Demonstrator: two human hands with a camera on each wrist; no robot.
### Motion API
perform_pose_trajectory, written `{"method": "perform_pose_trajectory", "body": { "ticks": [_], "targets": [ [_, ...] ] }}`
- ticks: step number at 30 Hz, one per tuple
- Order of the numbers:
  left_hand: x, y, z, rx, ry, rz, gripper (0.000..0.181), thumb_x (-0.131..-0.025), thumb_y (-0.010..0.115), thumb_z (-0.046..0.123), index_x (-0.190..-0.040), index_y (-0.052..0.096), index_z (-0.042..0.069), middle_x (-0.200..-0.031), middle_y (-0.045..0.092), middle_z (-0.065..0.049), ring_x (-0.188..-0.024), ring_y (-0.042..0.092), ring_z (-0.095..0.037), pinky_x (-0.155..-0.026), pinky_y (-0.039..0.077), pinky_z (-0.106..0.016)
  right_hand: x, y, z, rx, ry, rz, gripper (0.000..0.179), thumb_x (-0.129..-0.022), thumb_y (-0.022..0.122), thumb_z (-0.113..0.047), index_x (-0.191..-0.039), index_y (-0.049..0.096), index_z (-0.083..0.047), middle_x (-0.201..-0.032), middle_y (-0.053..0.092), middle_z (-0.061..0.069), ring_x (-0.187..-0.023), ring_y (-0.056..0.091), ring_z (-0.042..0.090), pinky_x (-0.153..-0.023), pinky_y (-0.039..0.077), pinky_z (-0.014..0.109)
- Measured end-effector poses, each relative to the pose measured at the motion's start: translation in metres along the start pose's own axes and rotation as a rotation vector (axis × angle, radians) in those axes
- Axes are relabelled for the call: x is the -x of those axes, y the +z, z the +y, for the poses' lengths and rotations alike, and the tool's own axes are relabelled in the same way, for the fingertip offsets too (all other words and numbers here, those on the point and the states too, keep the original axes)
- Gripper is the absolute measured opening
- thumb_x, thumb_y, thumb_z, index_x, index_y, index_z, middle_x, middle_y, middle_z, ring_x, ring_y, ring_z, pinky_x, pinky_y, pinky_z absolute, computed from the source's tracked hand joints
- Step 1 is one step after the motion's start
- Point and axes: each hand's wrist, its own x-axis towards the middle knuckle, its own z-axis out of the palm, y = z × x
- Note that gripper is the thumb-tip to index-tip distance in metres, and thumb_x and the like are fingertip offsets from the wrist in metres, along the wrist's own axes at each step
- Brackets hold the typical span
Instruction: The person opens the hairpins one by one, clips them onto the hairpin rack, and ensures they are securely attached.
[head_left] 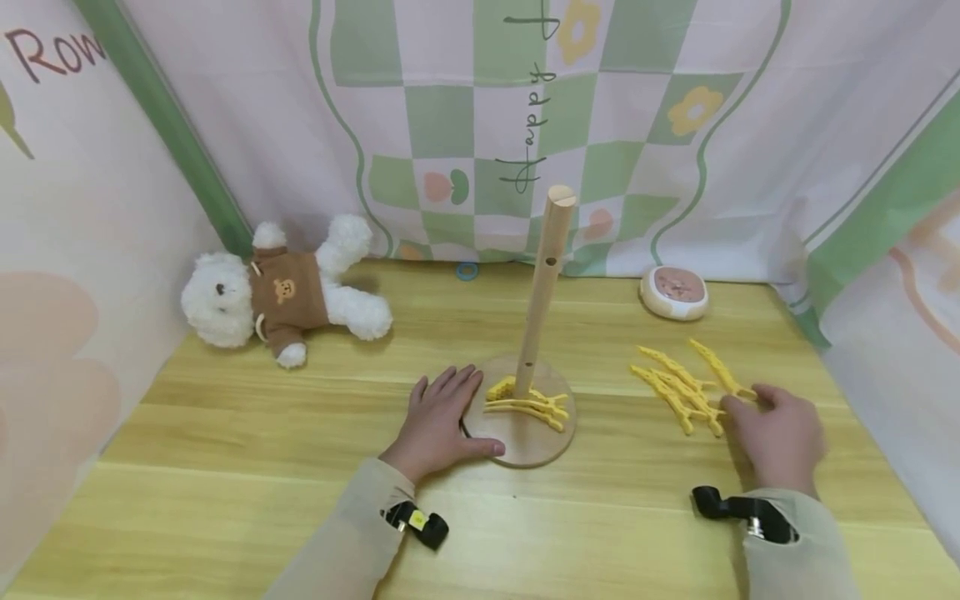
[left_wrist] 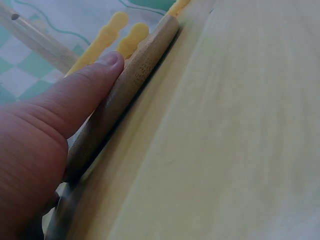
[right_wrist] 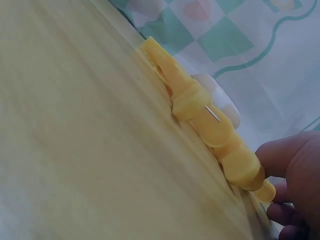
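A round wooden base (head_left: 536,450) carries an upright wooden post (head_left: 542,292) with holes in it. Yellow branch-shaped pieces (head_left: 528,407) lie on the base around the foot of the post. My left hand (head_left: 442,425) rests at the base's left edge, fingers straight, thumb along the rim in the left wrist view. To the right, several more yellow branch pieces (head_left: 678,396) lie on the table. My right hand (head_left: 780,437) pinches the near end of a yellow branch piece (right_wrist: 242,167) in this group; the fingertips are partly hidden.
A white plush dog (head_left: 292,292) in a brown shirt lies at the back left. A blue ring (head_left: 467,271) lies near the back edge, and a white rounded device (head_left: 675,293) stands at the back right. Patterned cloth (head_left: 442,125) hangs behind the table.
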Motion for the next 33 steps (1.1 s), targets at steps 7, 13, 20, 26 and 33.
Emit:
{"method": "perform_pose_trajectory", "body": {
  "ticks": [7,13,20,26,33],
  "targets": [
    [0.001,-0.002,0.002,0.006,0.015,0.012,0.114,-0.073,0.072,0.075,-0.160,0.028,0.015,-0.165,0.026,-0.004,-0.152,0.017,-0.030,-0.120,0.004,-0.060,0.002,-0.001,0.000,-0.094,0.062,0.007,0.066,-0.093,0.065,-0.039,-0.144,0.051,0.000,-0.143,0.050,0.029,-0.129,0.043,0.049,-0.103,0.027,0.063],
    [0.001,-0.002,0.002,0.004,0.016,0.013,0.114,-0.073,0.072,0.075,-0.160,0.029,0.015,-0.165,0.026,-0.003,-0.152,0.018,-0.029,-0.120,0.004,-0.060,0.006,0.002,-0.006,-0.287,0.102,0.132,0.061,-0.090,0.073,-0.038,-0.142,0.057,-0.011,-0.108,0.069,-0.006,-0.084,0.058,0.003,-0.069,0.047,0.016],
    [0.001,-0.002,0.000,0.005,0.017,0.011,0.115,-0.072,0.071,0.076,-0.160,0.028,0.014,-0.165,0.026,-0.004,-0.152,0.017,-0.030,-0.119,0.005,-0.060,0.016,0.008,-0.021,-0.404,-0.080,0.255,0.046,-0.090,0.076,-0.025,-0.132,0.067,-0.009,-0.087,0.057,-0.026,-0.073,0.050,-0.001,-0.055,0.039,0.009],
    [-0.001,0.001,-0.001,-0.010,0.015,0.009,0.116,-0.072,0.070,0.077,-0.160,0.027,0.015,-0.165,0.025,-0.003,-0.153,0.017,-0.028,-0.120,0.005,-0.060,0.030,0.014,-0.035,-0.317,-0.327,0.218,0.036,-0.091,0.076,-0.019,-0.124,0.070,-0.006,-0.080,0.055,-0.015,-0.067,0.047,0.003,-0.053,0.037,0.012],
    [-0.001,0.002,-0.002,-0.016,0.006,0.005,0.116,-0.072,0.070,0.077,-0.161,0.026,0.016,-0.166,0.024,-0.001,-0.153,0.016,-0.027,-0.120,0.004,-0.059,0.039,0.021,-0.048,-0.317,-0.547,0.116,0.027,-0.087,0.079,-0.008,-0.113,0.073,-0.002,-0.075,0.057,-0.010,-0.064,0.045,0.003,-0.052,0.037,0.014]
  ]
}}
